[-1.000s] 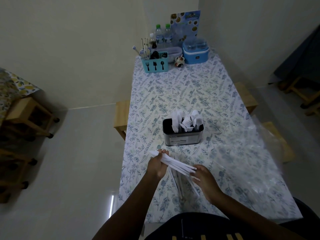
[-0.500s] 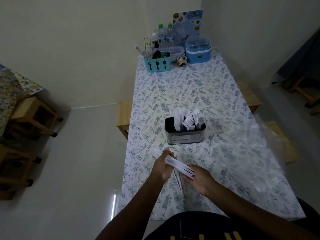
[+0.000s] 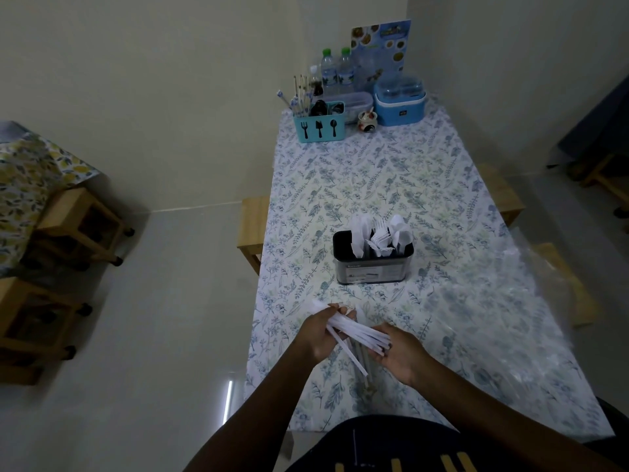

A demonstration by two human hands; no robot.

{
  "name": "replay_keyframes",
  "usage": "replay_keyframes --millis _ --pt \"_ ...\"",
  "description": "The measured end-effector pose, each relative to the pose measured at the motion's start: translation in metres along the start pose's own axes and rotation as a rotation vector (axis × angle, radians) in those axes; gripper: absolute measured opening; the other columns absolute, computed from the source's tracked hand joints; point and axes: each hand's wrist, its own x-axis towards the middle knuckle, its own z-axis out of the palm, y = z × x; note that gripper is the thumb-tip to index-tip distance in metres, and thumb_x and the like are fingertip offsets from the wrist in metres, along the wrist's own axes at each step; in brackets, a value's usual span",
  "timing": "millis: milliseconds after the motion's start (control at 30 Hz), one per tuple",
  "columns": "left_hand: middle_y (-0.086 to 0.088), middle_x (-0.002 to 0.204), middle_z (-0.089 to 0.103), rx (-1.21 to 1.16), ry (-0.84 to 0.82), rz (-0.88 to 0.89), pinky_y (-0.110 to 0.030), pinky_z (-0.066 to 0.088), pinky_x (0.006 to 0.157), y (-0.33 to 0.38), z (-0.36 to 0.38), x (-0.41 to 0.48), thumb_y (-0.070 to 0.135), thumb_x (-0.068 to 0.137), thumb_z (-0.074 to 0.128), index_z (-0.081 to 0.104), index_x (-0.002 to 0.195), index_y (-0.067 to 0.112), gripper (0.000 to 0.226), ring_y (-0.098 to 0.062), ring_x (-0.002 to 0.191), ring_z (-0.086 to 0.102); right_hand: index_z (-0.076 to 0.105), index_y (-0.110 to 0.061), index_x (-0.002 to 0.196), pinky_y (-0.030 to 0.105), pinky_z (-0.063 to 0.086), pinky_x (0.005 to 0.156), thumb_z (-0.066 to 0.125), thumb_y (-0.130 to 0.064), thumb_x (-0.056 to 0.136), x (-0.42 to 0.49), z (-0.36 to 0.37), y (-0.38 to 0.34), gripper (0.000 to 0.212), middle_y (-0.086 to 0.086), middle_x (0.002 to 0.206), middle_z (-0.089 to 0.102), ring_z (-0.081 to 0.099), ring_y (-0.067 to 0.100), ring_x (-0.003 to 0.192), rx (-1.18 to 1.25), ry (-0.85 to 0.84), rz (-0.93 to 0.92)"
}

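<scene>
From my remote seat I have both hands on one bundle of white sticks [image 3: 357,333], held just above the near end of the tabletop [image 3: 374,178]. The left hand [image 3: 318,330] is wrapped round its far-left end and the right hand [image 3: 401,352] cups the other end with its fingers curled against the tips. The step looks to me like squaring the bundle before it goes into the black holder [image 3: 372,269], which stands just beyond the hands. To do it well I would keep the left grip firm and tap the ends flush with the right. I would also gather the few sticks that slant loose below the bundle, or they may slip out on the lift. Counting: one bundle, its sticks too overlapped to number; one holder with three clusters of white cutlery; one teal caddy [image 3: 319,126]; two green-capped bottles [image 3: 335,71]; one blue container [image 3: 401,100]; one clear plastic bag [image 3: 510,301] lying to the right.
</scene>
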Motion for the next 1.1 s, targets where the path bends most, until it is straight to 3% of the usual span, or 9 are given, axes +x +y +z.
replay_keyframes --millis 67,200,267,367,467,700,800,933,1100 --pt "-0.02 0.11 0.057 -0.076 0.025 0.006 -0.048 0.046 0.097 0.004 -0.001 -0.003 0.008 0.102 0.037 0.063 0.1 0.0 0.028 -0.034 0.102 0.064 0.062 -0.004 0.092 0.034 0.048 0.071 0.039 -0.032 0.101 -0.001 -0.003 0.001 0.038 0.017 0.094 0.063 0.059 0.029 0.083 -0.198 0.141 -0.093" --pt "-0.016 0.092 0.063 -0.156 0.092 0.048 -0.046 0.054 0.077 0.012 -0.018 0.0 0.005 0.101 0.041 0.061 0.094 -0.004 0.024 -0.028 0.097 0.063 0.038 -0.018 0.055 0.025 0.031 0.048 0.06 -0.023 0.085 0.007 -0.024 0.012 0.038 -0.001 0.054 0.036 0.037 0.011 0.048 -1.01 0.364 -0.512" --pt "-0.014 0.076 0.064 -0.196 0.13 0.077 -0.04 0.055 0.076 0.015 -0.025 0.003 0.007 0.101 0.043 0.06 0.085 0.004 0.024 -0.026 0.076 0.064 0.046 -0.016 0.069 0.027 0.038 0.053 0.067 -0.037 0.076 0.008 -0.025 0.025 0.03 0.002 0.071 0.044 0.047 0.016 0.064 -1.28 0.332 -0.49" --pt "-0.006 0.058 0.062 -0.191 0.157 0.129 -0.03 0.059 0.063 0.019 -0.035 0.009 0.009 0.099 0.048 0.061 0.074 0.007 0.028 -0.018 0.054 0.062 0.045 -0.009 0.116 0.033 0.044 0.077 0.064 -0.064 0.071 0.008 -0.015 0.045 0.073 0.008 0.115 0.045 0.047 0.026 0.11 -1.509 0.29 -0.422" --pt "-0.004 0.057 0.061 -0.176 0.148 0.163 -0.029 0.057 0.059 0.021 -0.044 0.012 0.01 0.098 0.05 0.061 0.068 0.008 0.032 -0.017 0.053 0.063 0.039 -0.01 0.125 0.038 0.046 0.085 0.06 -0.074 0.068 0.01 -0.004 0.054 0.088 0.007 0.125 0.041 0.042 0.026 0.117 -1.597 0.316 -0.473" --pt "-0.006 0.062 0.06 -0.18 0.229 0.15 -0.03 0.056 0.068 0.028 -0.064 0.008 0.007 0.096 0.054 0.07 0.064 0.007 0.036 -0.019 0.06 0.06 0.044 -0.011 0.112 0.033 0.048 0.081 0.058 -0.032 0.081 0.015 0.016 0.067 0.04 0.008 0.115 0.048 0.048 0.023 0.105 -1.659 0.373 -0.547" --pt "-0.004 0.058 0.061 -0.172 0.214 0.129 -0.031 0.055 0.065 0.033 -0.074 0.005 0.01 0.097 0.053 0.07 0.056 0.008 0.045 -0.017 0.053 0.064 0.043 -0.011 0.116 0.03 0.051 0.08 0.059 -0.031 0.084 0.017 0.021 0.069 0.041 0.008 0.115 0.049 0.05 0.021 0.105 -1.712 0.394 -0.559" --pt "-0.003 0.053 0.062 -0.154 0.214 0.095 -0.031 0.049 0.066 0.038 -0.079 0.0 0.012 0.098 0.052 0.06 0.074 0.007 0.026 -0.014 0.048 0.065 0.045 -0.009 0.117 0.027 0.051 0.077 0.052 -0.019 0.089 0.023 0.023 0.067 0.03 0.009 0.113 0.052 0.053 0.02 0.102 -1.794 0.464 -0.557" --pt "-0.003 0.058 0.063 -0.126 0.203 0.063 -0.031 0.048 0.067 0.042 -0.084 -0.001 0.014 0.098 0.052 0.06 0.077 0.007 0.024 -0.015 0.057 0.063 0.051 -0.007 0.109 0.027 0.051 0.069 0.051 -0.005 0.087 0.027 0.026 0.071 0.022 0.01 0.103 0.056 0.056 0.021 0.093 -1.823 0.502 -0.557"
